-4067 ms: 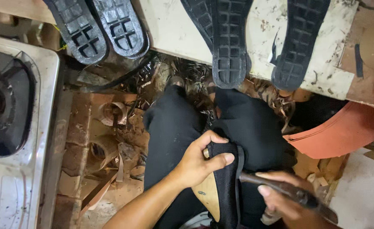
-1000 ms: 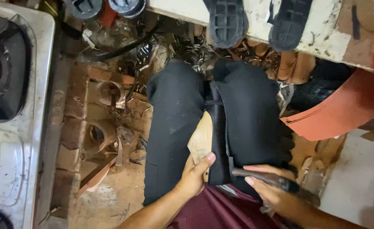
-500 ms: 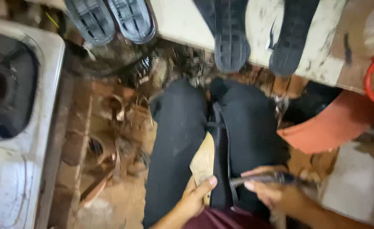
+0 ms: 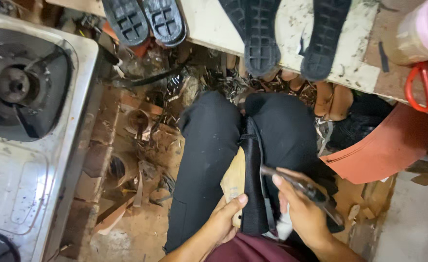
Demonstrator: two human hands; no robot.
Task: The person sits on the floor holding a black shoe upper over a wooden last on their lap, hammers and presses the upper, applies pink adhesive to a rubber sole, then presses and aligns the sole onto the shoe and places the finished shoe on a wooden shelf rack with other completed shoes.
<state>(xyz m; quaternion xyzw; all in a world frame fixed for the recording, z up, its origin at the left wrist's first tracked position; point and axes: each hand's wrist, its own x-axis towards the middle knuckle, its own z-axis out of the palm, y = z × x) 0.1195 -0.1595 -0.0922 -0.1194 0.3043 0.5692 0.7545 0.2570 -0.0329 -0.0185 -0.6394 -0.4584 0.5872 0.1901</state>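
A black shoe upper with a tan insole (image 4: 245, 187) is held upright between the knees, on the lap; it is steadied from below by the left hand (image 4: 225, 218), thumb pressed against the insole; a dark metal tool (image 4: 299, 187) is gripped in the closed right hand (image 4: 301, 211), tip touching the upper; black soles (image 4: 260, 36) overhang the bench edge (image 4: 209, 29); a gas stove (image 4: 24, 97) is seen at left; no container contents can be made out.

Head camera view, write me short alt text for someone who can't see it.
Seen from above, a seated person's left hand steadies a black shoe with a tan inner sole on their lap in black trousers, while the right hand holds a dark metal tool against it. Black rubber soles lie on a white bench ahead.
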